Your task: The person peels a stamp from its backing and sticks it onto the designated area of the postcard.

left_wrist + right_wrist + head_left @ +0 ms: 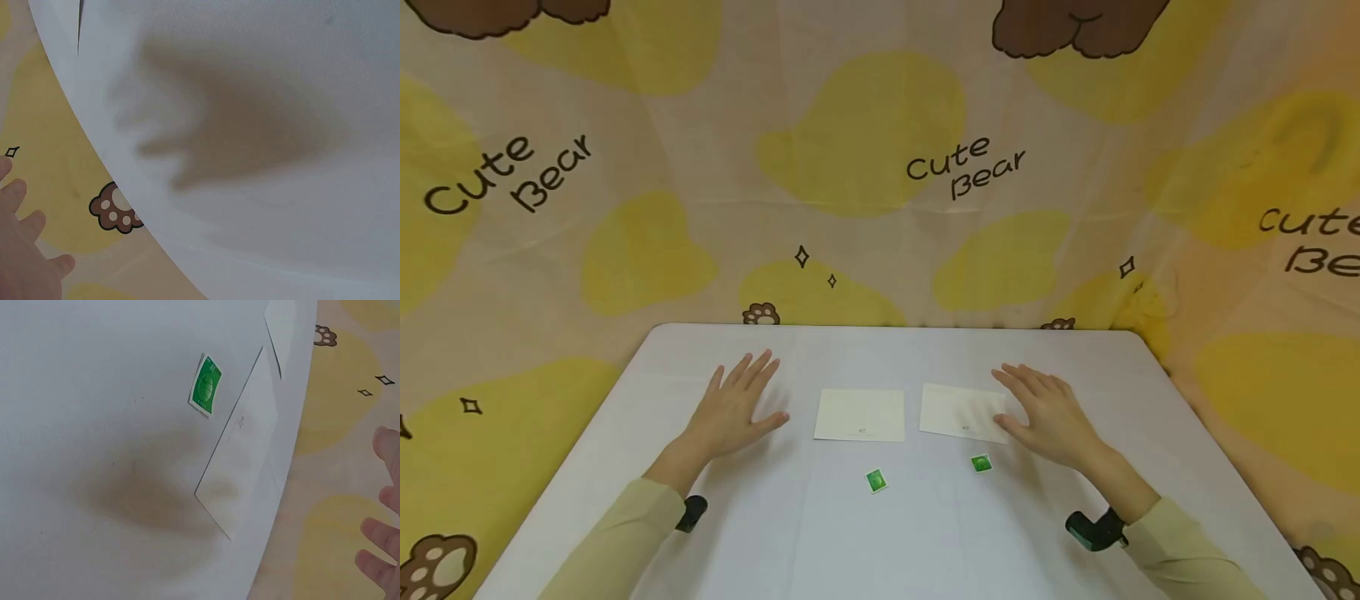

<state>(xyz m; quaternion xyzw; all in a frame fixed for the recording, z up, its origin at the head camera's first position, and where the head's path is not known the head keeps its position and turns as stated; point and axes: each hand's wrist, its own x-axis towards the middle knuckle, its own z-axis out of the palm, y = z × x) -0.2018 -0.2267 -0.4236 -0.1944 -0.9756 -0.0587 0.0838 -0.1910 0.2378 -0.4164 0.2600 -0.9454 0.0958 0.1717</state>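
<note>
Two pale cards, perhaps envelopes, lie on the white table: a left card [860, 414] and a right card [958, 410], each with a tiny mark near its front edge. In front of them lie two green postage stamps, a left stamp [876, 481] and a right stamp [981, 463]; the right wrist view shows a globe-like print on one stamp [205, 386]. My left hand [735, 410] hovers left of the left card, fingers spread. Over the right card's right edge hovers my right hand [1047, 414], fingers extended. Both hands hold nothing.
The white table [880, 550] has rounded far corners. Behind it hangs a cream and yellow cloth [850, 242] printed with bear motifs. Dark wrist devices sit on the left wrist [692, 513] and the right wrist [1093, 531]. Hand shadows fall on the tabletop.
</note>
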